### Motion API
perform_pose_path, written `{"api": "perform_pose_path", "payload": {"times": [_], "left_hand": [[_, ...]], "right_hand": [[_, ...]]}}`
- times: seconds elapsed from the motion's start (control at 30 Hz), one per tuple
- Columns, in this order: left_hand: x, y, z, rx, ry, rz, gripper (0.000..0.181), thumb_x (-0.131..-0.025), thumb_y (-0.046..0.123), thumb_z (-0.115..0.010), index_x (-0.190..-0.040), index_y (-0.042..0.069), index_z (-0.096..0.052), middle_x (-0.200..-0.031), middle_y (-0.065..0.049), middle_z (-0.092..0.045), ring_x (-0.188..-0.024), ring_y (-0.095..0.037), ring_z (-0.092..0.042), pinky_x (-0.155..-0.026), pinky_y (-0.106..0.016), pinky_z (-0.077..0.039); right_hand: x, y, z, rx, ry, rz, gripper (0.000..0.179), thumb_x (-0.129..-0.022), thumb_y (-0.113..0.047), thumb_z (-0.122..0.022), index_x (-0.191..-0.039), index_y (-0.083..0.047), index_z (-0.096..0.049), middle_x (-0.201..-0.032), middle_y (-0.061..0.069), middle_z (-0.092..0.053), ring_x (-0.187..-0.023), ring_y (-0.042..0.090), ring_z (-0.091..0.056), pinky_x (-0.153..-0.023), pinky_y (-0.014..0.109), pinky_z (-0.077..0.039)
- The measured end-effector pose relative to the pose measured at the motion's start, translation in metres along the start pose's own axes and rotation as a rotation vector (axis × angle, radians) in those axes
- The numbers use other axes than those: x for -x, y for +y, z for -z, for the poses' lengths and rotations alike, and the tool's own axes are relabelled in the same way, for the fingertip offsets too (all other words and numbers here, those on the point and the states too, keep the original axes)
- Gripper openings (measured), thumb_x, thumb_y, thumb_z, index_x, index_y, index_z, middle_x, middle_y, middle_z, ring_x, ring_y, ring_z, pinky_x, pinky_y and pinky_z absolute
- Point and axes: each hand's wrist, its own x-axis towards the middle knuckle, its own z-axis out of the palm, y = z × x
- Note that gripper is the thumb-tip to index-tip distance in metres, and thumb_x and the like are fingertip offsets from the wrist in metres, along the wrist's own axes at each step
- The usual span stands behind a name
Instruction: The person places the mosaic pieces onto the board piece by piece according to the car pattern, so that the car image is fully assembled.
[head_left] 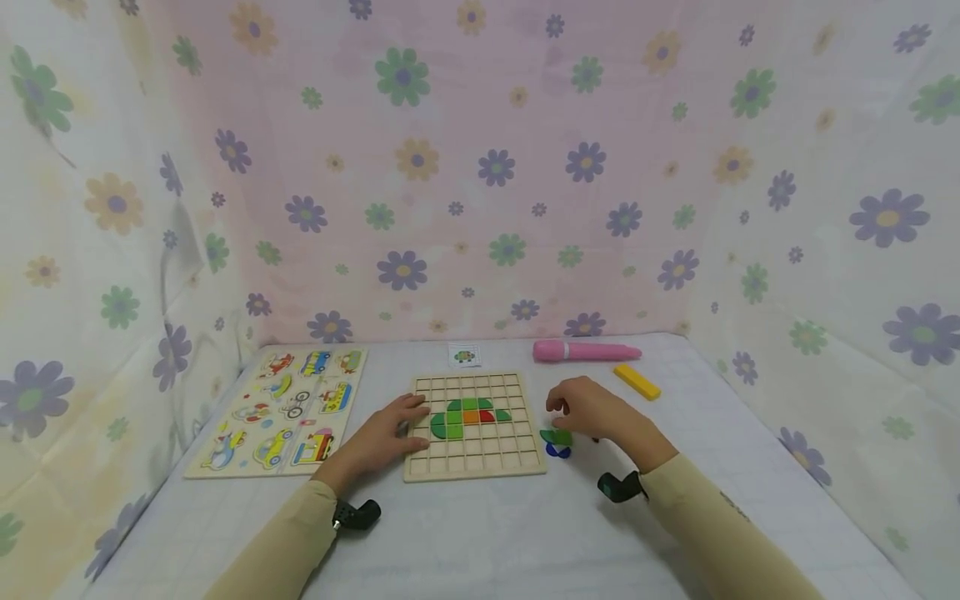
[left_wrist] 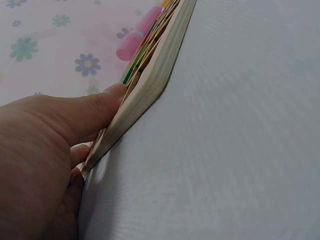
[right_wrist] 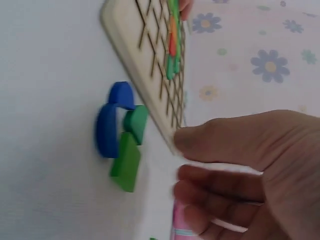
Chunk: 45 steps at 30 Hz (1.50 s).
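My left hand (head_left: 378, 433) rests at the left edge of a wooden grid board (head_left: 480, 463), fingers spread. Seen from the left wrist, its thumb (left_wrist: 97, 111) lies on the board's rim. Several green pieces (head_left: 454, 431), an orange square (head_left: 471, 417) and a red piece (head_left: 486, 416) sit in the grid's middle. Right of the board, my right hand (head_left: 597, 410) is raised with loosely bent fingers and nothing between them. Beside it, two blue curved pieces (right_wrist: 106, 131), a dark green piece (right_wrist: 136, 123) and a light green block (right_wrist: 126, 162) lie on the table.
A picture puzzle board (head_left: 255, 423) with vehicles lies at the left. Behind the grid board is a small picture card (head_left: 465, 356). A thick pink tube (head_left: 592, 351) and a yellow bar (head_left: 637, 382) lie at the back right. Flowered cloth walls surround the table on three sides.
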Motion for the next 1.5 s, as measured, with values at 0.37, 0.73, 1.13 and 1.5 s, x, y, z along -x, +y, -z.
{"api": "perform_pose_path", "payload": {"times": [0.37,0.73,1.13,1.5], "left_hand": [[-0.002,-0.001,0.003,-0.009,0.012,-0.007,0.066,-0.101,0.036,-0.080,-0.155,0.004,-0.059,-0.172,-0.013,-0.040,-0.162,-0.040,-0.025,-0.128,-0.062,-0.023],[0.000,-0.003,0.003,0.025,0.019,0.006,0.065,-0.100,0.032,-0.081,-0.154,0.003,-0.060,-0.171,-0.015,-0.040,-0.162,-0.041,-0.024,-0.128,-0.062,-0.023],[-0.002,-0.001,0.001,0.022,0.004,-0.009,0.067,-0.101,0.036,-0.080,-0.156,0.005,-0.058,-0.172,-0.013,-0.038,-0.162,-0.041,-0.024,-0.128,-0.063,-0.023],[-0.002,-0.006,-0.001,0.017,-0.002,0.005,0.068,-0.101,0.037,-0.080,-0.157,0.005,-0.058,-0.173,-0.012,-0.038,-0.162,-0.040,-0.022,-0.129,-0.062,-0.022]], "right_hand": [[0.000,0.006,-0.009,0.000,-0.065,-0.034,0.016,-0.089,-0.002,-0.085,-0.097,-0.012,-0.076,-0.084,-0.004,-0.063,-0.080,0.019,-0.056,-0.077,0.037,-0.056],[-0.040,-0.046,-0.012,-0.024,0.102,0.286,0.013,-0.095,-0.011,-0.081,-0.108,-0.011,-0.080,-0.094,-0.004,-0.067,-0.083,0.013,-0.058,-0.075,0.031,-0.056],[-0.065,-0.087,-0.043,0.025,0.035,0.271,0.012,-0.096,-0.011,-0.084,-0.107,-0.010,-0.080,-0.087,-0.005,-0.064,-0.079,0.012,-0.055,-0.073,0.030,-0.052],[-0.063,-0.089,-0.054,0.004,0.039,0.233,0.012,-0.095,-0.009,-0.082,-0.107,-0.010,-0.083,-0.091,-0.009,-0.070,-0.080,0.011,-0.057,-0.074,0.029,-0.052]]}}
